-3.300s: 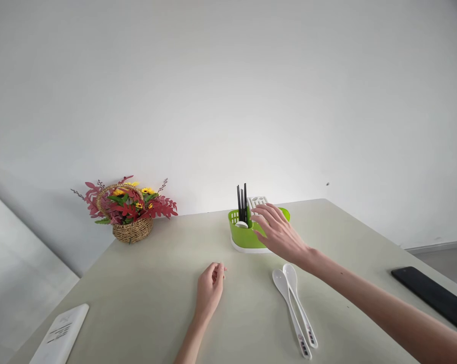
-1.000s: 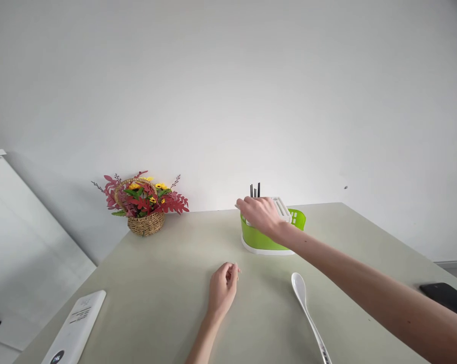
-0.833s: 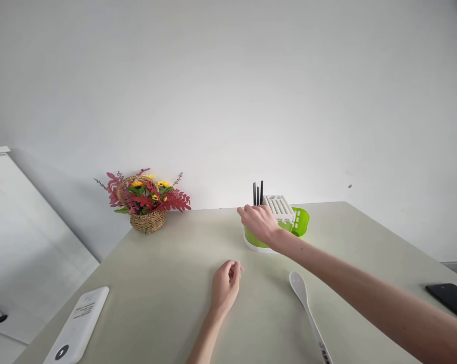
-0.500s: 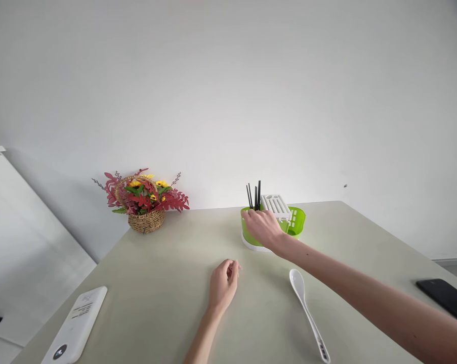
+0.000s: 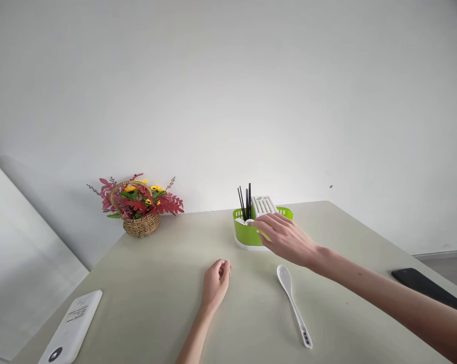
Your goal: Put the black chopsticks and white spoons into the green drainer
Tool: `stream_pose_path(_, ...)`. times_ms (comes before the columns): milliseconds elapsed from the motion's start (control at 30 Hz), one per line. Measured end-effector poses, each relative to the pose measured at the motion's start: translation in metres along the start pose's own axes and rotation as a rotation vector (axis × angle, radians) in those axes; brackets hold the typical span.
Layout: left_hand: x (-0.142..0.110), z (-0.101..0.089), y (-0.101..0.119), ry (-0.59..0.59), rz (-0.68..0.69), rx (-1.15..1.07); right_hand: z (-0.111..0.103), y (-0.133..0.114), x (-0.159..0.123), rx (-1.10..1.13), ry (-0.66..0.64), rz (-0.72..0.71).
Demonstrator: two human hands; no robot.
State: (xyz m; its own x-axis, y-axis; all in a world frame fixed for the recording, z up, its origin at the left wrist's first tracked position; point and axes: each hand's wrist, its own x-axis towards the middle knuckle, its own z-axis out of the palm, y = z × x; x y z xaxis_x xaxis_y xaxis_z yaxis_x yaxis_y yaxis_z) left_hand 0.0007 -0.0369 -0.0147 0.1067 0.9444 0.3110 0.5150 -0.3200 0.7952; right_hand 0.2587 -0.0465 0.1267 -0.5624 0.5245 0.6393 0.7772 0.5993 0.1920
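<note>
My right hand (image 5: 285, 235) is held in front of the right part of a green and white cutlery caddy (image 5: 247, 236), hiding some of it. Its fingers are stretched out and nothing is in them. Black chopsticks (image 5: 248, 202) stand in the caddy's left compartment, with white spoon-like pieces (image 5: 248, 222) at its rim. In the caddy's middle rises a white slotted block (image 5: 265, 205). A white long-handled spoon (image 5: 293, 303) lies on the table below my right hand. Left of the spoon, my left hand (image 5: 216, 284) rests on the table with fingers curled in, holding nothing visible.
A wicker basket (image 5: 140, 226) of red and yellow flowers stands at the back left by the wall. A white power bank (image 5: 71, 326) lies at the front left. Near the right edge lies a black phone (image 5: 427, 288). A white cabinet (image 5: 27, 263) is beside the table's left edge.
My right hand has moved from the caddy's left compartment to the right and toward me, uncovering the white pieces there. The view has shifted slightly. My left hand stays on the table.
</note>
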Motion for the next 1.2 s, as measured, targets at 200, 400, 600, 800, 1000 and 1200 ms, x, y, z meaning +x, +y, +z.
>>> stream_pose_path(200, 0.000, 0.000, 0.002, 0.004, -0.027, -0.004, -0.006, 0.016, -0.060, 0.088, -0.270, 0.085)
stream_pose_path(400, 0.001, 0.000, 0.003, -0.004, -0.046, 0.001, 0.008, 0.020, -0.103, 0.406, -0.569, 0.440)
stream_pose_path(600, 0.001, -0.001, 0.007, -0.014, -0.056, 0.007, 0.046, 0.020, -0.116, 0.637, -0.651, 0.737)
stream_pose_path(800, 0.000, -0.002, 0.010, -0.011, -0.041, 0.021, 0.063, 0.008, -0.102, 0.779, -0.665, 0.792)
stream_pose_path(1000, -0.001, -0.002, 0.009, -0.016, -0.060, 0.009, 0.036, 0.003, -0.071, 0.862, -0.534, 0.748)
stream_pose_path(1200, -0.001, -0.002, 0.009, 0.003, -0.030, 0.013, -0.026, 0.012, 0.004, 0.781, -0.164, 0.673)
